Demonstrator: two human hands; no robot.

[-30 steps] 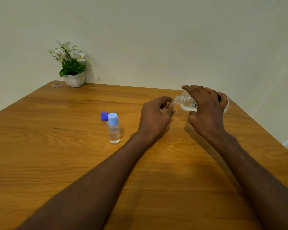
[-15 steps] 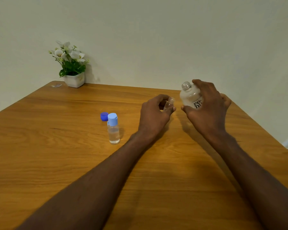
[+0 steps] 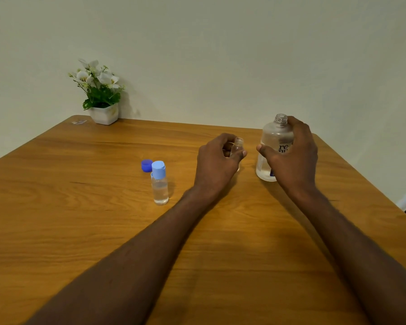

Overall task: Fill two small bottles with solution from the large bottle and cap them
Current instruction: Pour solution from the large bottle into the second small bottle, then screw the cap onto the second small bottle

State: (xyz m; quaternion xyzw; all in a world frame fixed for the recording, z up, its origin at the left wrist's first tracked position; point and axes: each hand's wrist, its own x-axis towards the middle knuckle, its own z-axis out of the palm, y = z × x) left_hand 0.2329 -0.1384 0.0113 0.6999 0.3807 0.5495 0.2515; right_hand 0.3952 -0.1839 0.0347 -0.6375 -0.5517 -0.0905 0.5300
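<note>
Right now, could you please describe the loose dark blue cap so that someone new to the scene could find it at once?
Start at the wooden table and find the small capped bottle standing left of the left hand. Just behind it, on its left side, lies the dark blue cap. It sits alone on the wood, squat and deep blue, whereas the bottle's own light blue cap is paler and fitted on.

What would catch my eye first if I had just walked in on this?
Two bare hands near the middle of the wooden table: the right hand grips an uncapped large bottle, upright, and the left hand holds a small open bottle beside it. To their left stands a capped small bottle with a loose blue cap behind it. Flowers sit at the far corner.
</note>
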